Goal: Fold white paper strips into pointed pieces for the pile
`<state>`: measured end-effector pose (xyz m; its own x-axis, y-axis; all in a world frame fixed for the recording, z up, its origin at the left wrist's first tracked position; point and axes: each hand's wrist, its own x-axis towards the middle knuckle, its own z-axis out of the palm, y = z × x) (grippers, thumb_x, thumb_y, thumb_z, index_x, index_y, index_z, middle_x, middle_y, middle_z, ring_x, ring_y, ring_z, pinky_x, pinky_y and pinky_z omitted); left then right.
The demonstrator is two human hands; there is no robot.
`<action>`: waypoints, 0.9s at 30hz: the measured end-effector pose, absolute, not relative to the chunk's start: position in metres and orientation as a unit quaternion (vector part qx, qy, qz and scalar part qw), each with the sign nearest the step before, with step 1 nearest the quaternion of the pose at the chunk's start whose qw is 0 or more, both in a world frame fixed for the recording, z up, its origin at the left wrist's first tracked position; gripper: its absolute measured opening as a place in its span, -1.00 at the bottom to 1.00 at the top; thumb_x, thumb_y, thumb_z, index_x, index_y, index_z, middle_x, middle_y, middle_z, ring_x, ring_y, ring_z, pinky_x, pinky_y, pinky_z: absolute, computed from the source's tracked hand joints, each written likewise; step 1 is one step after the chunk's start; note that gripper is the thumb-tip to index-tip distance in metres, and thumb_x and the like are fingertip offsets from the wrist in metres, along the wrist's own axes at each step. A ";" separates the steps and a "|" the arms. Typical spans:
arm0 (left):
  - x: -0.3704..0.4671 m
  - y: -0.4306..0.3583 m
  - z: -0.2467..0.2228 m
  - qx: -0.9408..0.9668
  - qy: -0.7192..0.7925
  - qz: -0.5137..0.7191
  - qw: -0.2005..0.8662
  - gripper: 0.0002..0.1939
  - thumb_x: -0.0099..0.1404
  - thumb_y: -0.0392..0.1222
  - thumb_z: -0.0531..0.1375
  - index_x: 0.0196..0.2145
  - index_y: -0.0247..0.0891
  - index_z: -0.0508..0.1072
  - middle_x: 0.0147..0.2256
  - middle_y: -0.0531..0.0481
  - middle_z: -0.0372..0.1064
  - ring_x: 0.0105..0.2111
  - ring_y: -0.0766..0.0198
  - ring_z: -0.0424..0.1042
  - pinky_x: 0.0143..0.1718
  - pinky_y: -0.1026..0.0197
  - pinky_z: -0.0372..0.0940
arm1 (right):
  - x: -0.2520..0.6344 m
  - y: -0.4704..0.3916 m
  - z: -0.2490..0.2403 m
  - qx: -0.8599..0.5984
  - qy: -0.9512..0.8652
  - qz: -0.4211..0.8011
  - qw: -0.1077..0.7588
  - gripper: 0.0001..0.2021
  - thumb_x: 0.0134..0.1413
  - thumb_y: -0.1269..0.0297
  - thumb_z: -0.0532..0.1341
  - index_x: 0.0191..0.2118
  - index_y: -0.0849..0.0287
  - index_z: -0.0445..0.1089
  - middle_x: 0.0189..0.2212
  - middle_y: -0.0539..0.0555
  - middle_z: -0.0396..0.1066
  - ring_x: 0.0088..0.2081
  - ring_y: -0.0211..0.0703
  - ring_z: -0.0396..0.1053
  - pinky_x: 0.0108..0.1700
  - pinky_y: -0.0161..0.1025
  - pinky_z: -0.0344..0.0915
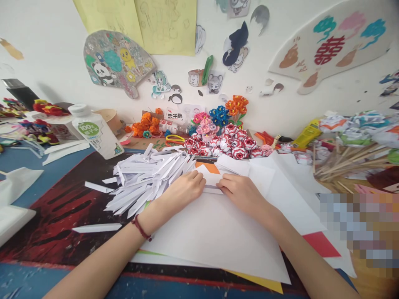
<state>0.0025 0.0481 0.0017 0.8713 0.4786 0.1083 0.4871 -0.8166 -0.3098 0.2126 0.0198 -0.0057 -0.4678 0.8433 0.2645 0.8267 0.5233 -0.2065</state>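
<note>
My left hand (190, 183) and my right hand (234, 187) face each other over a stack of white paper sheets (215, 232). Between them is a small piece of white paper (212, 179), folded along its lower edge. The fingers of both hands are curled and pinch its two ends. Left of my left hand lies a heap of folded white paper strips (143, 178). One single paper strip (97, 228) lies apart, near my left forearm. Beyond my hands, part of an orange sheet (207, 167) shows.
A white bottle (96, 132) stands at the back left. Red-and-white paper flowers (232, 142) and blue flowers (220, 118) line the back by the wall. Wooden sticks (346, 160) lie at the right beside a yellow tube (307, 133). A red sheet (322, 245) pokes out below the white paper.
</note>
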 end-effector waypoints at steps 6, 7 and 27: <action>0.002 0.050 0.001 -0.957 -0.241 -0.041 0.155 -0.91 0.32 -0.39 0.06 -0.36 -0.33 0.32 -0.34 -0.10 0.30 -0.32 0.15 0.27 -0.34 0.14 0.18 | 0.214 0.020 -0.006 -0.487 -0.863 -0.003 0.137 -0.76 0.22 0.49 0.08 -0.38 0.21 0.46 -0.47 0.02 0.39 -0.42 -0.25 0.32 -0.40 -0.31 0.08; 0.002 0.050 0.001 -0.956 -0.249 -0.055 0.142 -0.90 0.34 -0.36 0.06 -0.35 -0.32 0.32 -0.34 -0.09 0.30 -0.31 0.16 0.27 -0.32 0.14 0.18 | 0.214 0.020 -0.006 -0.486 -0.864 -0.005 0.133 -0.77 0.22 0.50 0.08 -0.36 0.21 0.46 -0.46 0.02 0.40 -0.41 -0.25 0.33 -0.39 -0.31 0.09; 0.006 0.042 -0.009 -0.953 -0.229 -0.090 0.174 -0.88 0.34 -0.37 0.05 -0.36 -0.34 0.34 -0.40 -0.07 0.31 -0.36 0.17 0.28 -0.37 0.13 0.18 | 0.203 0.015 -0.007 -0.460 -0.866 -0.138 0.139 -0.84 0.18 0.41 0.18 -0.35 0.16 0.51 -0.35 0.01 0.46 -0.35 -0.20 0.33 -0.31 -0.23 0.07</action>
